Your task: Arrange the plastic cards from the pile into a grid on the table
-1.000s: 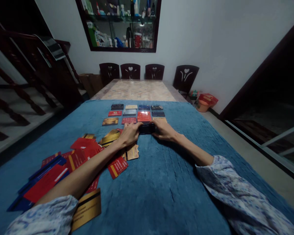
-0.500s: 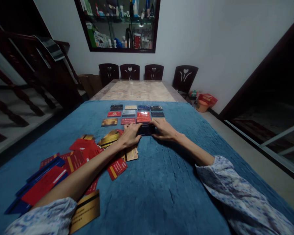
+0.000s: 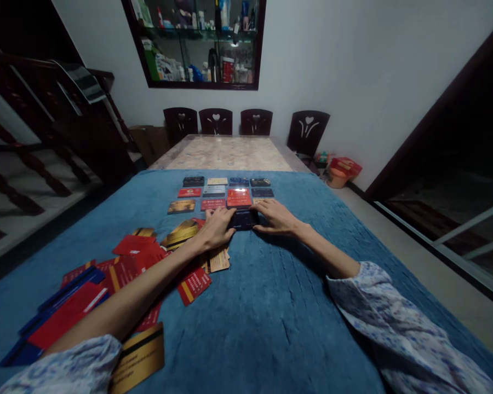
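Between my two hands, on the blue cloth, is a dark stack of cards (image 3: 243, 220). My left hand (image 3: 218, 229) is closed on its left edge, thumb at the near side and fingers at the far side. On the right edge, my right hand (image 3: 274, 218) grips the stack the same way. Just beyond lie rows of small card stacks, among them a red one (image 3: 239, 197), a pinkish-red one (image 3: 212, 204) and a gold one (image 3: 181, 206). My right fingers partly hide a pale stack (image 3: 263, 201).
Loose red cards (image 3: 194, 284), blue cards (image 3: 66, 290) and gold cards (image 3: 142, 358) are spread beneath and around my left forearm. The blue cloth (image 3: 263, 328) covers the near table; its far part is bare marble-patterned top (image 3: 230, 152). Dark chairs (image 3: 308, 131) stand behind.
The view has shifted slightly. Both hands stay at the dark stack's ends, with the right thumb a little nearer its near corner.
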{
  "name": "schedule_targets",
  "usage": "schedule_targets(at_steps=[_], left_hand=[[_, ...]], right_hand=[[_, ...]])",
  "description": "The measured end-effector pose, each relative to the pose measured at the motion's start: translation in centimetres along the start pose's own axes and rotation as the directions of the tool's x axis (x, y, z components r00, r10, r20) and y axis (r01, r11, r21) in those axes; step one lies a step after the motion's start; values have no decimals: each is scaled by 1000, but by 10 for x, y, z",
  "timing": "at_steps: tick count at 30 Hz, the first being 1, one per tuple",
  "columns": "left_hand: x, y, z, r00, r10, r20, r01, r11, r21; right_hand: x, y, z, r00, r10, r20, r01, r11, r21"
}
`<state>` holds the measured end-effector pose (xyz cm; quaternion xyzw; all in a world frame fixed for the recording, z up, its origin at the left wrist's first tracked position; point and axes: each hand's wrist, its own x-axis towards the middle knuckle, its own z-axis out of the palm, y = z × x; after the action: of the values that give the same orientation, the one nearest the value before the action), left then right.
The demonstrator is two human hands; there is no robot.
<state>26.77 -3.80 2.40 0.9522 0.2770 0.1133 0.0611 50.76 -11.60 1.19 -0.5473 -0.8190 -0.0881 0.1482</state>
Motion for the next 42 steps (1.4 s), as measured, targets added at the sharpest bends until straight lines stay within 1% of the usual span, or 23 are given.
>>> schedule_targets(at_steps=[7, 12, 17, 21, 27, 34, 42], left_hand=[[1, 7, -10, 1000, -1, 19, 0, 1000, 31], [6, 15, -16, 999, 20, 46, -23, 998, 61], [15, 20, -17, 999, 46, 20, -47, 996, 71], [25, 20, -17, 998, 60, 16, -61, 994, 86], [41, 21, -19, 996, 80, 45, -85, 988, 127], [62, 24, -22, 996, 85, 35, -89, 991, 101], [88, 27, -26, 995, 48, 84, -57, 992, 116]], right_hand=[[-2, 6, -5, 998, -48, -39, 48, 999, 11], [-2, 14, -8, 999, -35, -15, 36, 998, 44], [-4, 22, -15, 999, -33, -11, 34, 996, 80], [-4, 28, -19, 999, -32, -21, 34, 995, 96], [-5, 38, -24, 1000, -14, -21, 16, 996, 82], [-4, 56, -29, 1000, 13, -16, -11, 994, 105], [6, 80, -30, 999, 50, 15, -51, 993, 108]])
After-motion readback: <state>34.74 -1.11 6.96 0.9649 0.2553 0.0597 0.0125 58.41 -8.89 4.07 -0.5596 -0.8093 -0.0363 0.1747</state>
